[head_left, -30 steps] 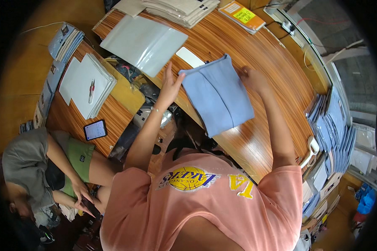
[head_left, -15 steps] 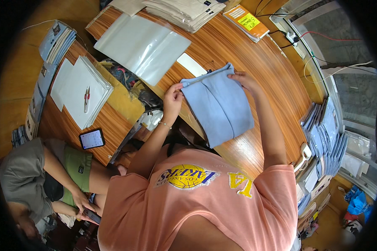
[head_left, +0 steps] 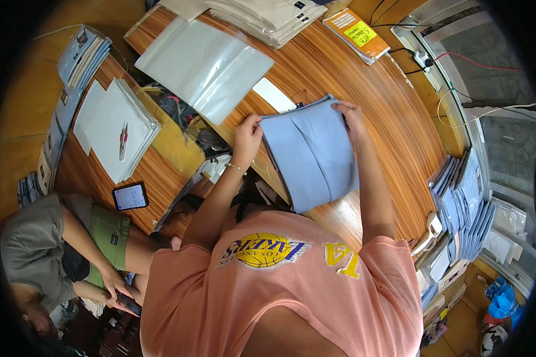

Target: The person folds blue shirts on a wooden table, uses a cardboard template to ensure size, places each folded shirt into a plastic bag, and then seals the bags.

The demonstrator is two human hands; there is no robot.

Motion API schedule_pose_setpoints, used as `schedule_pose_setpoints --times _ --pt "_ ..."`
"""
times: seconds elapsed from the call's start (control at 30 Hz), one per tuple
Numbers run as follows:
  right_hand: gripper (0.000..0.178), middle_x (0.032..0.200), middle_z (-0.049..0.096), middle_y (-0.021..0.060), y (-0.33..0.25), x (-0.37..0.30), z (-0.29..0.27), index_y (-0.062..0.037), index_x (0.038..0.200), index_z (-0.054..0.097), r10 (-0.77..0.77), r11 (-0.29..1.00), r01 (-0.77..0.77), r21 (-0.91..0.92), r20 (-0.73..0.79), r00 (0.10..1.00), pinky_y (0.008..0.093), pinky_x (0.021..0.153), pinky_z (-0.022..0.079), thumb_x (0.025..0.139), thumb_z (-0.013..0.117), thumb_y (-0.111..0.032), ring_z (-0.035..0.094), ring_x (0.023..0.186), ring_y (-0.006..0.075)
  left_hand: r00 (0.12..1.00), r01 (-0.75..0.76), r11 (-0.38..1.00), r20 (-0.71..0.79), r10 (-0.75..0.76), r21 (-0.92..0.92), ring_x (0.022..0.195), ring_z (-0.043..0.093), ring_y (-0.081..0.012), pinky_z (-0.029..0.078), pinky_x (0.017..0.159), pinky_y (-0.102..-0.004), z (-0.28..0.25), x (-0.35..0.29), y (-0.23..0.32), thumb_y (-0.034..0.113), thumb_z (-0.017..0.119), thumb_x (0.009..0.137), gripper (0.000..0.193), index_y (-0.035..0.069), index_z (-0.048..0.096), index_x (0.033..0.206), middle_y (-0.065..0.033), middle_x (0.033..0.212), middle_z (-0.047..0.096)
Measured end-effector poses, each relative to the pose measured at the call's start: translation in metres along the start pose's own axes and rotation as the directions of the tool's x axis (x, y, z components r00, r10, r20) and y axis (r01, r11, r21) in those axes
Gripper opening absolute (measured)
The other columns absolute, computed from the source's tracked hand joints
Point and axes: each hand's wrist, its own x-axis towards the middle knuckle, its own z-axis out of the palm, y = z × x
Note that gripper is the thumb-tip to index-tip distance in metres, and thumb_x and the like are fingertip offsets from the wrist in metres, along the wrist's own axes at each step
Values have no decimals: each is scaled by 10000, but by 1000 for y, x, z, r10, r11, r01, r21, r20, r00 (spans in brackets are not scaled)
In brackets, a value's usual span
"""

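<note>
A folded light-blue garment (head_left: 312, 156) lies on the wooden table in front of me, a long crease running down its middle. My left hand (head_left: 248, 138) pinches its far left corner between thumb and fingers. At the far right corner, my right hand (head_left: 351, 121) grips the cloth with thumb and fingertips. Just beyond the garment's far edge lies a white card-like strip (head_left: 273, 94), with a dark tag beside it.
Clear plastic bags (head_left: 205, 68) lie beyond my left hand. Cream folded garments (head_left: 268, 18) and an orange notebook (head_left: 357, 34) sit at the back. Bagged blue garments (head_left: 461, 196) stand at right. Paper sheets (head_left: 116, 128) and a phone (head_left: 130, 196) are left, near a seated person (head_left: 36, 256).
The rolled far edge of the garment now lies flatter and straighter. My right hand has moved slightly nearer me and its fingers now curl over the far right corner.
</note>
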Motion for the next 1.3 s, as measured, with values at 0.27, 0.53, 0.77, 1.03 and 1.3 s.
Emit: schedule_pose_setpoints --times 0.27,0.53,0.77,1.03,1.3 --pt "221 817 668 67 17 18 -7 6 983 676 -78 995 79 -57 23 997 247 662 480 769 650 -42 607 707 129 912 403 855 222 -346 -325 582 600 -116 504 513 -236 -7 22 2 41 516 890 87 -19 559 846 -64 710 616" --pt "208 785 654 20 30 28 -9 6 974 686 -132 987 138 -83 72 989 220 643 449 788 688 -88 564 674 87 880 473 754 197 -433 -456 729 600 -144 513 585 -250 -16 -11 37 143 676 820 330 5 440 1005 -85 813 580" --pt "180 767 652 11 28 29 -7 -12 936 699 -109 990 115 -84 71 992 221 614 448 793 694 -121 566 641 86 970 192 966 185 -160 -174 637 580 -109 492 580 -233 3 -65 29 129 800 688 328 -19 542 827 -58 724 596" --pt "147 762 674 44 22 23 -6 -39 897 702 -130 987 133 -95 47 990 223 576 472 807 671 -151 603 597 107 924 362 847 270 -270 -391 628 587 -101 493 555 -228 10 -73 24 33 669 796 162 -4 512 812 -49 684 603" --pt "196 797 669 46 18 14 -3 -29 935 707 -119 985 127 -119 72 990 238 651 471 759 678 -110 594 673 118 877 403 912 317 -361 -75 640 627 -174 509 524 -279 -3 -65 45 57 618 833 215 23 423 917 -109 672 601"
